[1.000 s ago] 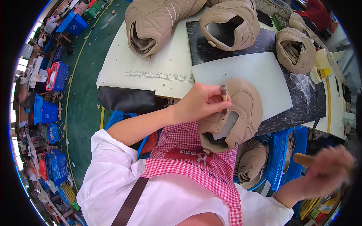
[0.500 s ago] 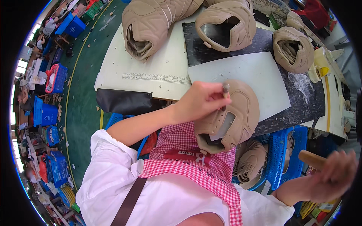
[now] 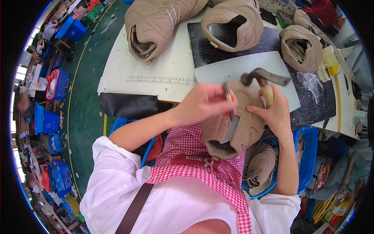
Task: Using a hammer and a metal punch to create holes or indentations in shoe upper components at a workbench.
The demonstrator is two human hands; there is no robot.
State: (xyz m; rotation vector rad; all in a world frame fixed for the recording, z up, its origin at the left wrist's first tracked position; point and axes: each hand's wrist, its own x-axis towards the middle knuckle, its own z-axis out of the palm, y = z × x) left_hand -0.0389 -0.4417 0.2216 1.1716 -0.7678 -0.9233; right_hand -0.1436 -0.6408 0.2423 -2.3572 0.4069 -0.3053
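A tan shoe upper [image 3: 251, 126] lies at the table's front edge, partly on a white board [image 3: 269, 62], its toe end away from me and its heel opening toward my apron. My left hand [image 3: 200, 102] pinches a slim metal punch [image 3: 227, 90] upright, its lower end over the eyelet row beside the upper's throat gap. My right hand [image 3: 277, 111] is closed round the wooden handle of a hammer [image 3: 269, 76], whose dark, curved head sits above the toe. The right thumb rests against the upper's side.
Behind the board is a black speckled mat [image 3: 206, 48]. Stacked tan uppers [image 3: 156, 19] stand at the far left, with more uppers [image 3: 233, 29] behind the mat and at right. A ruler marking [image 3: 159, 80] runs along the table. Blue baskets [image 3: 307, 156] holding uppers sit below the front edge.
My right hand has swung in from the lower right with the hammer, up to the upper. My left hand has shifted slightly, still pinching the punch near the eyelets.
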